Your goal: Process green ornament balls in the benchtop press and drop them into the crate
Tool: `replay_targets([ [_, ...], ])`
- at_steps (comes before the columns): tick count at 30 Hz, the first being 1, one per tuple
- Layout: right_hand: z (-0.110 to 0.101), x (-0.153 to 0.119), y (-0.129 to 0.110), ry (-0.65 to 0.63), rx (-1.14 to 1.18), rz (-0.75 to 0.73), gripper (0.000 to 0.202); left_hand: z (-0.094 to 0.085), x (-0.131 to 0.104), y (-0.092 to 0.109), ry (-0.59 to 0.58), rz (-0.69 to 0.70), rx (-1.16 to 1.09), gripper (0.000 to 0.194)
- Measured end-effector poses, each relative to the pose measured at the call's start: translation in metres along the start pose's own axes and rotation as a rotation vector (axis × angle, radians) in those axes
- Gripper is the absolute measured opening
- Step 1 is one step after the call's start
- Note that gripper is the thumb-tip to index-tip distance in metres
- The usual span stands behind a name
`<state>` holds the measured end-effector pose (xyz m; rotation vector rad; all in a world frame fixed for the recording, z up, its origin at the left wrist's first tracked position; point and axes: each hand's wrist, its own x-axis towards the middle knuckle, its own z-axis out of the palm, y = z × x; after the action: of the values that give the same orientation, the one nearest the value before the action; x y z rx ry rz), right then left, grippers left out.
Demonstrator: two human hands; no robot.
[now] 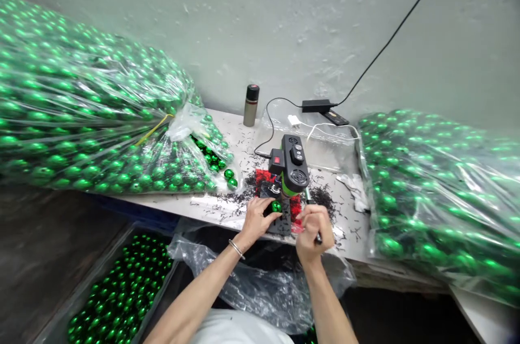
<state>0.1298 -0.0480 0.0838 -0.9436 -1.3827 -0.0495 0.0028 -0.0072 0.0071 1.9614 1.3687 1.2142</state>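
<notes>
My left hand (255, 219), a bangle on its wrist, has thumb and fingers closed about a shiny green bauble (276, 206) at the base of a small black device (296, 165). The device has round vents, buttons and a green band at its lower end. My right hand (314, 229) is closed round a slim pen-like tool (319, 238). Its dark end sticks out below the fist and a pale shaft shows above; its exact kind is unclear. Red material (297, 214) and small black scraps (323, 200) lie around the base.
Large clear bags of green baubles stand left (81, 116) and right (439, 187); the left one gapes toward the device. Below left is a lined bin (122, 290) of baubles. A bottle (251, 105), power adapter (316, 105) and cables stand behind. Plastic sheeting (260, 284) hangs at the front edge.
</notes>
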Motion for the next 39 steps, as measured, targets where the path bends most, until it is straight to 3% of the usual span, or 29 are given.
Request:
replay_targets([
  [3, -0.003, 0.025, -0.019, -0.048, 0.008, 0.135, 0.030, -0.011, -0.017, 0.001, 0.054, 0.009, 0.006, 0.037],
  [6, -0.002, 0.033, -0.027, -0.054, 0.011, 0.157, 0.032, -0.031, -0.030, -0.002, 0.098, 0.083, 0.123, 0.056],
  [8, 0.002, 0.029, -0.027, -0.013, 0.028, 0.155, 0.033, -0.048, -0.025, -0.008, 0.142, 0.101, 0.229, 0.058],
  [11, 0.006, 0.020, -0.024, 0.037, 0.049, 0.165, 0.033, -0.075, 0.004, -0.021, 0.167, 0.019, 0.404, 0.039],
  [16, 0.005, 0.015, -0.022, 0.006, 0.039, 0.132, 0.032, -0.101, 0.049, -0.041, -0.145, -0.127, 0.691, 0.022],
  [18, 0.004, 0.015, -0.021, 0.002, 0.033, 0.132, 0.032, -0.101, 0.052, -0.046, -0.185, -0.104, 0.676, 0.027],
  [22, 0.005, 0.012, -0.019, 0.032, 0.039, 0.139, 0.030, -0.094, 0.047, -0.051, -0.085, -0.103, 0.368, 0.030],
  [24, 0.005, 0.010, -0.018, 0.029, 0.034, 0.132, 0.030, -0.092, 0.046, -0.049, -0.018, -0.210, 0.096, 0.029],
  [27, 0.005, 0.010, -0.018, 0.027, 0.028, 0.116, 0.030, -0.089, 0.043, -0.040, 0.043, -0.490, -0.450, 0.035],
  [29, 0.005, 0.010, -0.018, 0.028, 0.027, 0.112, 0.031, -0.083, 0.038, -0.030, 0.044, -0.635, -0.784, 0.038],
  [31, 0.005, 0.010, -0.019, 0.031, 0.026, 0.113, 0.031, -0.074, 0.031, -0.020, 0.014, -0.709, -0.981, 0.036],
  [34, 0.005, 0.011, -0.019, 0.032, 0.015, 0.107, 0.032, -0.054, 0.022, -0.007, -0.046, -0.764, -1.052, 0.034],
  [39, 0.003, 0.010, -0.018, -0.009, -0.017, 0.069, 0.031, -0.024, 0.014, 0.003, -0.202, -0.732, -0.824, 0.045],
])
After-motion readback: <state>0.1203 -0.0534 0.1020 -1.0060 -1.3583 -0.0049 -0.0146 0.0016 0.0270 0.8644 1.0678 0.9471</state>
